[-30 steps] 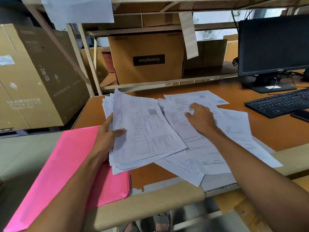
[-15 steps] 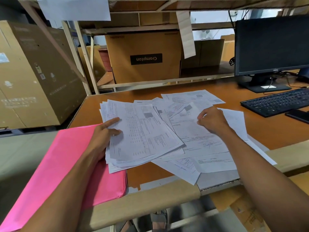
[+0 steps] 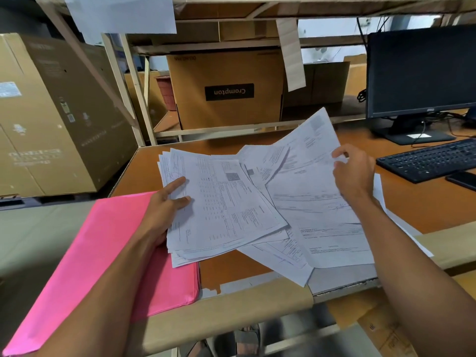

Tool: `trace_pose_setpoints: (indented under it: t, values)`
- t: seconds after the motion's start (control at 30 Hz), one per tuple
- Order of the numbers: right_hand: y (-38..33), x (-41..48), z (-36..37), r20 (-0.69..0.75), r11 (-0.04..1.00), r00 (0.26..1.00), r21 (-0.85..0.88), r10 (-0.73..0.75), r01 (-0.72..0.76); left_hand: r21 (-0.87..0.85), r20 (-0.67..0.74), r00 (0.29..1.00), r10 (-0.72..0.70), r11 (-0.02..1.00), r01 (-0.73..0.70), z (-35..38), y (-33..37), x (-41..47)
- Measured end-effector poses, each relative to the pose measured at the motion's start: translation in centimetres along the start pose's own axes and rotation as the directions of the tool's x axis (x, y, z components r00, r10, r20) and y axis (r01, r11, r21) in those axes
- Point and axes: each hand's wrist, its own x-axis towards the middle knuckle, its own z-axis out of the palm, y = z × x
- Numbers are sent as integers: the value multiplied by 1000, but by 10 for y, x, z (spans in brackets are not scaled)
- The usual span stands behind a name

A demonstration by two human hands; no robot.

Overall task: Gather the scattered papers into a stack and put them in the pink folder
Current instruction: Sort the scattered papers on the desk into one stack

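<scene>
A stack of printed papers [image 3: 224,204] lies at the desk's left, its near corner over the pink folder [image 3: 85,253]. My left hand [image 3: 164,207] grips the stack's left edge, thumb on top. My right hand [image 3: 353,171] pinches the right edge of several loose sheets [image 3: 309,176] and holds them raised, their far corner tilted up off the desk. More loose sheets [image 3: 286,261] lie under them near the front edge. The closed pink folder hangs over the desk's front left corner, partly under my left forearm.
A black keyboard [image 3: 427,158] and a phone [image 3: 463,179] lie to the right, a dark monitor [image 3: 422,73] behind them. Cardboard boxes [image 3: 226,91] stand on the shelf behind the orange desk [image 3: 425,210]. A large carton [image 3: 51,119] stands at the left.
My right hand has taken hold of the loose sheets and lifted their right side up from the desk. My left hand stays on the stack's left edge.
</scene>
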Motion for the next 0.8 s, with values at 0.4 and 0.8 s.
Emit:
trace_pose_setpoints:
  t: [0.4, 0.8]
  values:
    - [-6, 41, 1, 143, 474, 971, 853, 193, -220, 52, 4, 1000, 29, 998, -29, 3, 1, -1]
    - [-50, 6, 23, 477, 446, 878, 796, -47, -409, 68, -7, 1000, 29, 997, -28, 4, 3, -2]
